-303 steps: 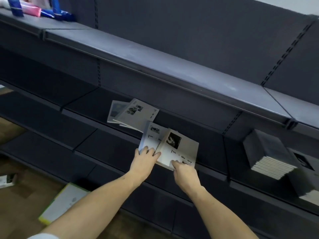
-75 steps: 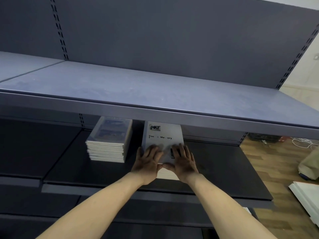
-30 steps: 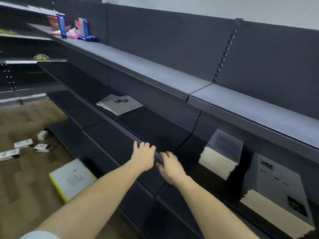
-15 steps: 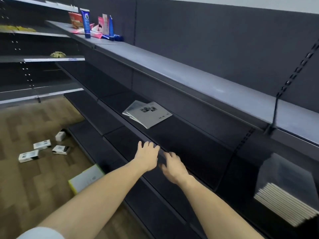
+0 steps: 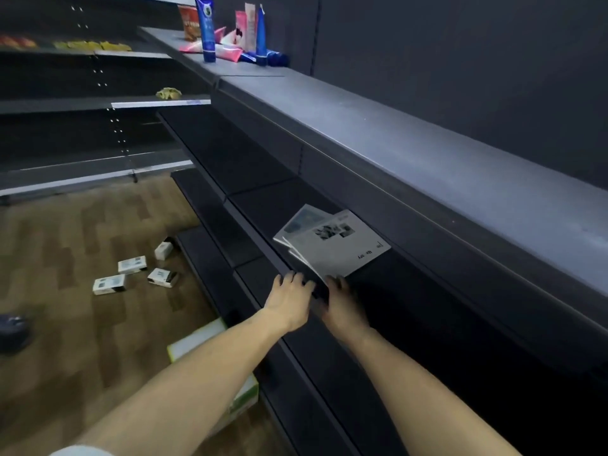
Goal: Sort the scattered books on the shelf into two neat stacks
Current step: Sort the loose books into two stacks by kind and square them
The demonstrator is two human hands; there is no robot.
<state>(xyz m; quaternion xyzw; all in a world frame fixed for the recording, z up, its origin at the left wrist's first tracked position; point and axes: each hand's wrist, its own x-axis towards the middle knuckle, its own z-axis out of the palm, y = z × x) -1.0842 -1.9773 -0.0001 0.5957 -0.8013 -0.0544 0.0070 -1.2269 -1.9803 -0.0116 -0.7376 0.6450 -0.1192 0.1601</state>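
Several thin books (image 5: pixel 332 246) lie fanned on the dark shelf (image 5: pixel 263 205), their count unclear. Left hand (image 5: pixel 289 302) and right hand (image 5: pixel 342 307) reach their near corner, fingers loosely spread, grip blurred.

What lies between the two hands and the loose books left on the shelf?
Head view: almost nothing. A short bare strip of dark shelf separates left hand from loose books; right hand nearly touches them.

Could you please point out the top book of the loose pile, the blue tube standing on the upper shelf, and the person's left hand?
top book (image 5: pixel 342 250), head view, middle of its pale cover.
blue tube (image 5: pixel 206 26), head view, middle of its body.
left hand (image 5: pixel 289 299), head view, back of the hand.
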